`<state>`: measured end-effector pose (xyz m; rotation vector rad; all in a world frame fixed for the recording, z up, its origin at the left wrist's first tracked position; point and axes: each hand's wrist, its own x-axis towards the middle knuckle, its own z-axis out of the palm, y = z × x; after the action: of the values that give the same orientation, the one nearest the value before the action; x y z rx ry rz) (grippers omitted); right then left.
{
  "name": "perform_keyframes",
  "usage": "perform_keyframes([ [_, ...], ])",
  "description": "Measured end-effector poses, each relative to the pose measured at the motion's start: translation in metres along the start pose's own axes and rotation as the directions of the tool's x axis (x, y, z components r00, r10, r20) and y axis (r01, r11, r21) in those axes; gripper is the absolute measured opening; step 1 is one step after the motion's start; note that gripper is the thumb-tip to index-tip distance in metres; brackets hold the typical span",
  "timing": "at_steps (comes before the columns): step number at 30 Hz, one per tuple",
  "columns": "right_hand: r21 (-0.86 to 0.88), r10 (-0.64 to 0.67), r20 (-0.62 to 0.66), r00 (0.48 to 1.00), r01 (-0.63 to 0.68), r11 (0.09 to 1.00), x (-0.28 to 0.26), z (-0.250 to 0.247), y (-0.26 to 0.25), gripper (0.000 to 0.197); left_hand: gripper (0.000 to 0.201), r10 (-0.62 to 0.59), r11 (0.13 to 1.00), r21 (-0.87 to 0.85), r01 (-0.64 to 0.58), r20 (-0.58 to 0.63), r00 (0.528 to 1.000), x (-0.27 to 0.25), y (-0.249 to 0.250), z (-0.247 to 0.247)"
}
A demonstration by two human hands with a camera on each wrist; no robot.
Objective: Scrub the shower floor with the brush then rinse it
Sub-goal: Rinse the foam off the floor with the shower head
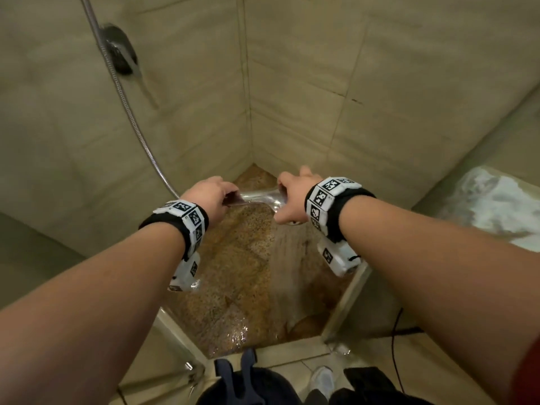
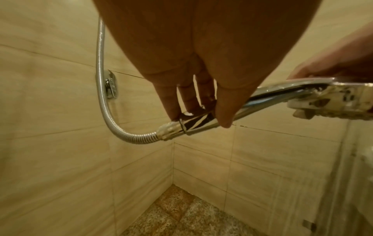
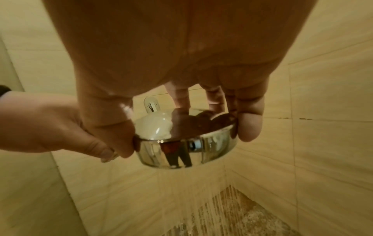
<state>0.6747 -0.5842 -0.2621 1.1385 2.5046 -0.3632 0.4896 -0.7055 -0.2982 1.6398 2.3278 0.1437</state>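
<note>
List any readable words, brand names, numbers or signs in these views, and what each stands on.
None can be read.
Wristbands: black-and-white square marker patterns only, no letters or digits.
Shower head and its handle: bare chrome with reflections, no brand visible.
Wall tiles and shower floor: unmarked.

Both arms outstretched, left hand (image 1: 211, 195) and right hand (image 1: 292, 197) fingers curled.

Home bathroom, corner shower stall: beige wall tiles (image 1: 306, 83), speckled stone shower floor (image 1: 248, 273), chrome hose (image 1: 128, 112) at 11 o'clock, wall bracket (image 1: 119, 51), glass panel (image 1: 344, 302) at 5 o'clock.
</note>
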Motion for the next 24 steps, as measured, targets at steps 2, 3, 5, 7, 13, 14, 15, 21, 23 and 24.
perform_keyframes([
  [2,0.036,-0.015,-0.014,1.0,0.015,0.999,0.002,0.008,-0.013,0.07,0.04,-0.035,0.999,0.031,0.035,-0.008,0.999,-0.005,-0.01,-0.006],
  [3,0.051,-0.023,-0.022,1.0,0.024,0.998,0.004,0.011,-0.019,0.07,0.042,-0.055,0.997,0.047,0.056,-0.011,0.998,-0.008,-0.014,-0.01],
  [5,0.078,-0.042,-0.03,0.999,0.044,0.996,0.007,0.017,-0.029,0.075,0.043,-0.085,0.993,0.077,0.086,-0.022,0.996,-0.014,-0.022,-0.016],
  [7,0.103,-0.066,-0.046,0.997,0.07,0.992,0.01,0.022,-0.039,0.081,0.042,-0.093,0.99,0.101,0.099,-0.059,0.994,-0.019,-0.031,-0.021],
  [13,0.19,-0.127,-0.106,0.986,0.145,0.971,0.012,0.026,-0.066,0.072,0.035,-0.102,0.983,0.132,0.124,-0.158,0.982,-0.032,-0.048,-0.045],
  [14,0.194,-0.132,-0.114,0.985,0.153,0.969,0.011,0.026,-0.07,0.072,0.036,-0.102,0.982,0.139,0.126,-0.165,0.981,-0.034,-0.05,-0.049],
  [15,0.197,-0.136,-0.125,0.983,0.159,0.967,0.011,0.025,-0.073,0.072,0.037,-0.102,0.982,0.143,0.126,-0.17,0.98,-0.036,-0.051,-0.053],
  [21,0.213,-0.153,-0.166,0.974,0.187,0.959,0.011,0.024,-0.086,0.069,0.038,-0.093,0.979,0.158,0.129,-0.216,0.972,-0.045,-0.056,-0.069],
  [23,0.228,-0.161,-0.165,0.973,0.197,0.954,0.01,0.023,-0.089,0.067,0.039,-0.08,0.978,0.172,0.122,-0.23,0.97,-0.047,-0.056,-0.073],
  [24,0.236,-0.165,-0.169,0.972,0.202,0.95,0.01,0.023,-0.09,0.067,0.04,-0.074,0.976,0.18,0.118,-0.235,0.969,-0.048,-0.056,-0.075],
])
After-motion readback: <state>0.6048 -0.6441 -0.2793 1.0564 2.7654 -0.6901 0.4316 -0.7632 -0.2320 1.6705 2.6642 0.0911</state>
